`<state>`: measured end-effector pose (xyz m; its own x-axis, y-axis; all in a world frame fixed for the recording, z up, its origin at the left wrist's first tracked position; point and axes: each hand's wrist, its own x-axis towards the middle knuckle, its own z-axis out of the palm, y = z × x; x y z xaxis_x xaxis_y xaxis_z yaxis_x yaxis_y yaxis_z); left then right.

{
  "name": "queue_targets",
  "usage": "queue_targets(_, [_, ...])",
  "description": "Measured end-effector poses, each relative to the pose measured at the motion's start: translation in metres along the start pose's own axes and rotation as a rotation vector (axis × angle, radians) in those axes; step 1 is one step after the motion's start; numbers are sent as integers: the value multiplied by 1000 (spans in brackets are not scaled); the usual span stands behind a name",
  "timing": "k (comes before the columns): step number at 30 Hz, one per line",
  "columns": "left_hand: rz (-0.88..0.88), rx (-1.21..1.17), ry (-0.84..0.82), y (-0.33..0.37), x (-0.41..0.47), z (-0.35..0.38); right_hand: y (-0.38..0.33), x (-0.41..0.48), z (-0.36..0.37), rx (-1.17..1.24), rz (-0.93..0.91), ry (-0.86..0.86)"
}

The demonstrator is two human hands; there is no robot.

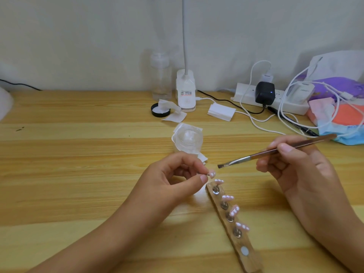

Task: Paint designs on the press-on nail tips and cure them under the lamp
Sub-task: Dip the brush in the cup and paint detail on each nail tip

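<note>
My left hand (177, 175) pinches the small metal stem of a pink nail tip (212, 173) with white dots, held just above the far end of the wooden holder strip (247, 262). Several more pink dotted tips (227, 198) stand on metal pegs along that strip; its nearest magnet spot is bare. My right hand (297, 170) grips a brown-handled flat brush (256, 155), its dark bristles pointing left a short way from the held tip, not touching it. A small clear jar (188, 141) stands on white wipes just beyond my left hand.
At the back stand a clear bottle (161, 75), a white clamp lamp base (186, 91), a black lid (160, 110) with a wipe, a small white box (221, 112), a power strip (275, 98) with chargers and cables, and tissue packs (342, 119) at the right.
</note>
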<state>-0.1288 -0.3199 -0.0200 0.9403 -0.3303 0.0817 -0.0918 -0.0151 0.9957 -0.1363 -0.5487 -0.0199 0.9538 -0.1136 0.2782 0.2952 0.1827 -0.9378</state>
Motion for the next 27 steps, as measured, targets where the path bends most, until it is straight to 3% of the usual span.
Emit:
queue_targets(13, [-19,16,-3,2,-1,2,-3,-4,4,-21,-29,-103])
queue_targets(27, [-17,0,8,0,1,1,3,0,0,-44,6,-6])
